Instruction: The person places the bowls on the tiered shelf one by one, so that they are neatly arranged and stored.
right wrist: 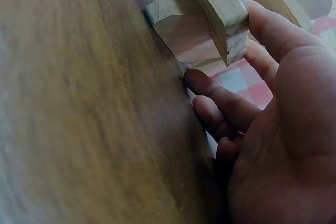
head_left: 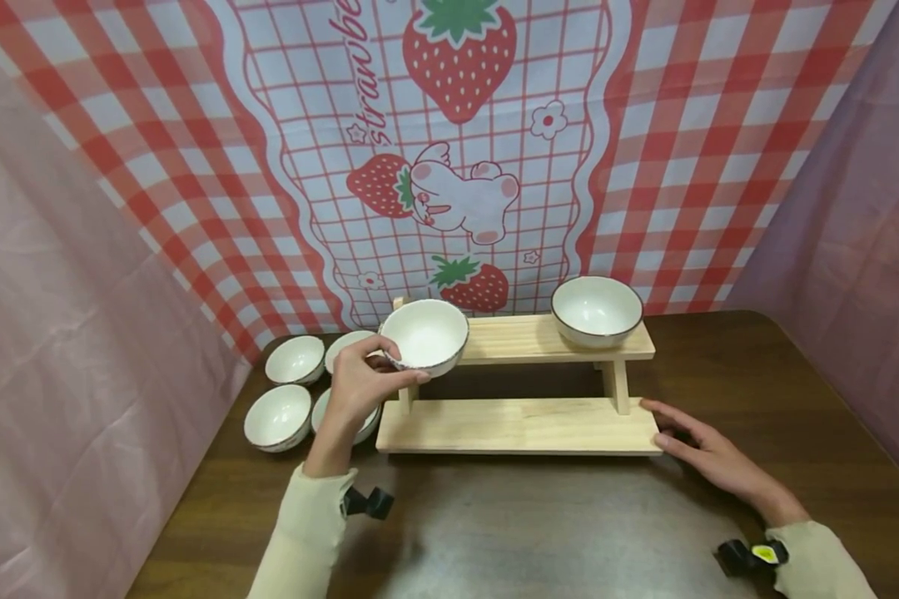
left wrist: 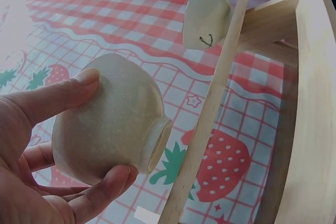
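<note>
My left hand (head_left: 360, 383) pinches a white bowl (head_left: 430, 333) with a dark rim by its left side, thumb outside. In the left wrist view the bowl's foot is apart from the wooden board beside it. The bowl hangs by the left end of the upper board of a two-tier wooden stand (head_left: 517, 424). A second white bowl (head_left: 598, 308) sits upright at that board's right end. My right hand (head_left: 712, 453) touches the right end of the lower board with thumb and forefinger; its other fingers bend loosely near the table in the right wrist view.
Left of the stand, several white bowls stand on the brown wooden table (head_left: 202, 507), among them a front-left bowl (head_left: 277, 418) and a back-left bowl (head_left: 295, 360). My left forearm partly covers others. A strawberry-print cloth (head_left: 464, 208) hangs behind, with pink curtains (head_left: 82, 333) at both sides.
</note>
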The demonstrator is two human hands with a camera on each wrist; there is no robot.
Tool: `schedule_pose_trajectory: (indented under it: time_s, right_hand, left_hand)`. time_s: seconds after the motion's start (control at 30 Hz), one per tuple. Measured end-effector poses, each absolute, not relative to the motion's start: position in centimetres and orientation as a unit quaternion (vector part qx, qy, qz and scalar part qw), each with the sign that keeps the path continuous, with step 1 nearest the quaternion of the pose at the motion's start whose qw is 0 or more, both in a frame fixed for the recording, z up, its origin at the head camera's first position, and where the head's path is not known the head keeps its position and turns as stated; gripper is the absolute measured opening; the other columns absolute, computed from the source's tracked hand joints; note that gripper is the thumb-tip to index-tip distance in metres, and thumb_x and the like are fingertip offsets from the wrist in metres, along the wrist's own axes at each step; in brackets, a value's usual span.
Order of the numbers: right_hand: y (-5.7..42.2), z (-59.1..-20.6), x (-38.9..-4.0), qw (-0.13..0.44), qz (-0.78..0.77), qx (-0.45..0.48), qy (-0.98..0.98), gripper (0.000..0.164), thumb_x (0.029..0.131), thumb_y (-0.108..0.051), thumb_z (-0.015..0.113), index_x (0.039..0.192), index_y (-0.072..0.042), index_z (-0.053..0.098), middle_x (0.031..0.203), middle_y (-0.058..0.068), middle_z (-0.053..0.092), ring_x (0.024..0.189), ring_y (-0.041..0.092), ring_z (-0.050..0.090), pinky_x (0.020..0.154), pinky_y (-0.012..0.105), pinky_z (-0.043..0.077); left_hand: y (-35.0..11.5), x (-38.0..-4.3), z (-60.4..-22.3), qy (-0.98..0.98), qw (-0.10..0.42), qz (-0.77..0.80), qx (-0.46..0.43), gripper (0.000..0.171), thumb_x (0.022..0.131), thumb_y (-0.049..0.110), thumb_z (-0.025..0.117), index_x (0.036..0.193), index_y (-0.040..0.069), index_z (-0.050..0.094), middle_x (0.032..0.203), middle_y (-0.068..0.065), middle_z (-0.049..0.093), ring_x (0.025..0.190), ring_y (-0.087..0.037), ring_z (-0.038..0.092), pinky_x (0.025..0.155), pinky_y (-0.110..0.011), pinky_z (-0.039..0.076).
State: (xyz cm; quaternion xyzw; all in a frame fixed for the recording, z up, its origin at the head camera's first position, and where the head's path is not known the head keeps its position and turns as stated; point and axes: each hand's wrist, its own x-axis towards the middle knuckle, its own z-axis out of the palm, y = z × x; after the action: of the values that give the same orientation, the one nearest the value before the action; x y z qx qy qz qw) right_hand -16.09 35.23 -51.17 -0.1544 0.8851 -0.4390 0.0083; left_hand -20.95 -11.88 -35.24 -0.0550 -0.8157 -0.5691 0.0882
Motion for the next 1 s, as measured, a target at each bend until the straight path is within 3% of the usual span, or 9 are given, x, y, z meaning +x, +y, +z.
schedule_pose_trajectory:
  time_s: [0.3,0.5,0.67,0.9,1.0]
  right_hand:
    - [35.1,-51.0,-16.0,0.015,-0.442,-0.148,0.885,0.05,0.103,-0.021,0.055,0.152,-0.017,0.042,0.135,-0.04,0.04,0.11,-0.016,0.048,0.083,0.014,0.045]
    - [35.1,-51.1,-16.1,0.011,-0.437,-0.147,0.887,0.05,0.103,-0.021,0.055,0.151,-0.016,0.043,0.133,-0.041,0.04,0.107,-0.014,0.049,0.083,0.014,0.045]
    - [35.2,-51.1,-16.0,0.011,-0.441,-0.149,0.885,0.05,0.103,-0.021,0.055,0.152,-0.016,0.043,0.134,-0.041,0.04,0.109,-0.016,0.047,0.083,0.014,0.045]
    - [35.2,-51.0,-16.0,0.01,-0.443,-0.151,0.884,0.05,0.103,-0.02,0.055,0.152,-0.018,0.043,0.137,-0.041,0.04,0.113,-0.018,0.044,0.083,0.014,0.045]
    - [35.2,-51.0,-16.0,0.013,-0.445,-0.15,0.883,0.05,0.103,-0.02,0.055,0.152,-0.018,0.042,0.137,-0.041,0.039,0.112,-0.018,0.044,0.083,0.015,0.046]
  left_hand:
    - [-10.7,-21.6,-35.3,-0.806,0.084,-0.584,-0.054,0.04,0.061,0.005,0.094,0.08,0.002,0.06,0.076,-0.006,0.07,0.068,-0.007,0.066,0.059,-0.022,0.05]
    - [-10.1,-22.1,-35.2,-0.807,0.086,-0.582,-0.056,0.039,0.061,0.009,0.095,0.079,0.007,0.06,0.069,-0.004,0.069,0.064,-0.006,0.063,0.053,-0.023,0.045]
    - [-9.4,-22.6,-35.3,-0.797,0.088,-0.593,-0.074,0.036,0.062,0.006,0.093,0.076,0.01,0.06,0.064,-0.001,0.07,0.061,-0.004,0.067,0.057,-0.022,0.052]
    - [-8.5,-23.0,-35.3,-0.789,0.09,-0.602,-0.085,0.038,0.061,0.002,0.093,0.078,0.001,0.059,0.078,-0.004,0.066,0.061,-0.002,0.065,0.058,-0.02,0.051]
    - [-8.2,-23.3,-35.4,-0.787,0.088,-0.605,-0.086,0.038,0.062,0.002,0.093,0.078,0.0,0.059,0.071,-0.001,0.066,0.06,-0.002,0.063,0.058,-0.019,0.051]
